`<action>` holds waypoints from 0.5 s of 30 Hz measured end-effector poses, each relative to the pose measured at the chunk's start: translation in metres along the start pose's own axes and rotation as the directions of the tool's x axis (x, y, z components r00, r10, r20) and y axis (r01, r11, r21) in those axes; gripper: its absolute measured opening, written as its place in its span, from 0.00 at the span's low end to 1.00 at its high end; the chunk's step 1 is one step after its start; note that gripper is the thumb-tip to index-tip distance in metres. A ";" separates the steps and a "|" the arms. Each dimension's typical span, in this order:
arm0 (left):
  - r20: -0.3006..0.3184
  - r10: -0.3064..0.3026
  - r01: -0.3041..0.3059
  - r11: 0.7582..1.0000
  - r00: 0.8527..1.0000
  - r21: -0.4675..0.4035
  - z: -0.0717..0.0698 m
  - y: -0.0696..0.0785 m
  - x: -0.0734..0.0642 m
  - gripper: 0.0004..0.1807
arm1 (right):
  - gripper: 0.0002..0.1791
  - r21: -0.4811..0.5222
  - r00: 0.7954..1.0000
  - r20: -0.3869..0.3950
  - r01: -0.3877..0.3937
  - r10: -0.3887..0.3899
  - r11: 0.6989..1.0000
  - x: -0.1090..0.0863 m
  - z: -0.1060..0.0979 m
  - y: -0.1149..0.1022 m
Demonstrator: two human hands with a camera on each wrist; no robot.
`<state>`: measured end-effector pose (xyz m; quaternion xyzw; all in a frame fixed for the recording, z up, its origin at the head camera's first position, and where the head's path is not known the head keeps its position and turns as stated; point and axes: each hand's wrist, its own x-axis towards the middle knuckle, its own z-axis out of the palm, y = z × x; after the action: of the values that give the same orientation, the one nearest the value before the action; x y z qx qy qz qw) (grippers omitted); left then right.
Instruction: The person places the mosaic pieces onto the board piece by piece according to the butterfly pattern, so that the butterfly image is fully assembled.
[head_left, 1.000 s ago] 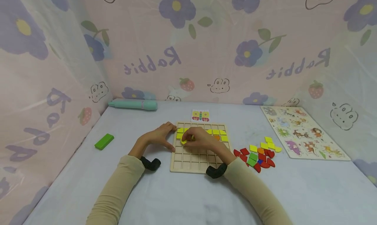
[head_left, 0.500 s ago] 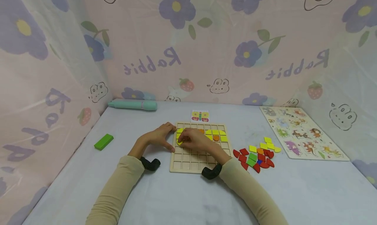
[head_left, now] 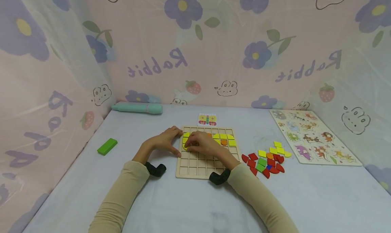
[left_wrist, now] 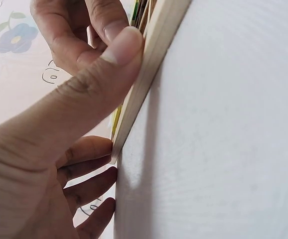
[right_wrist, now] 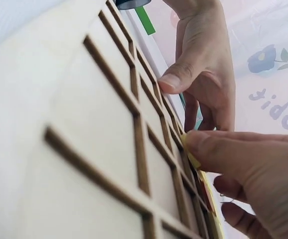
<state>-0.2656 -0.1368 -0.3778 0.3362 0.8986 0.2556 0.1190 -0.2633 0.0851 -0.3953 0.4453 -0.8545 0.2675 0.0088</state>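
A wooden grid board (head_left: 195, 172) lies on the table, with yellow tiles (head_left: 224, 137) and orange round pieces (head_left: 224, 142) in its upper rows. My right hand (head_left: 204, 144) is over the board's left part, its thumb and index finger pinching a small yellow piece with a curved edge (head_left: 185, 147) at a left-column cell. In the right wrist view the yellow piece (right_wrist: 192, 157) shows at the fingertips; its full shape is covered. My left hand (head_left: 165, 140) touches the board's left side, thumb and fingers spread along the edge (left_wrist: 151, 64).
A patterned card (head_left: 207, 119) lies behind the board. Loose red, green, blue, orange and yellow pieces (head_left: 271, 162) lie to its right, beside an animal puzzle board (head_left: 314, 136). Leftward are a green block (head_left: 107, 147) and a teal tube-shaped thing (head_left: 138, 108).
My right hand has shifted slightly left with the yellow piece, uncovering the orange round pieces, and then hardly moved. My left hand has stayed at the board's edge.
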 end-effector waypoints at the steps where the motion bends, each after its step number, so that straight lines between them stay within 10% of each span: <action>1: -0.001 0.003 -0.003 1.000 1.000 0.000 0.000 0.000 0.000 0.50 | 0.05 -0.009 1.000 -0.003 0.006 -0.006 1.000 0.000 0.000 0.000; 15: 0.019 -0.043 0.043 0.999 0.999 0.012 0.001 -0.003 0.004 0.49 | 0.07 0.018 1.000 -0.017 -0.010 0.010 1.000 -0.003 -0.005 -0.001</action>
<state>-0.2700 -0.1359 -0.3809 0.3198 0.9059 0.2446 0.1311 -0.2619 0.0893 -0.3919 0.4389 -0.8541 0.2789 0.0107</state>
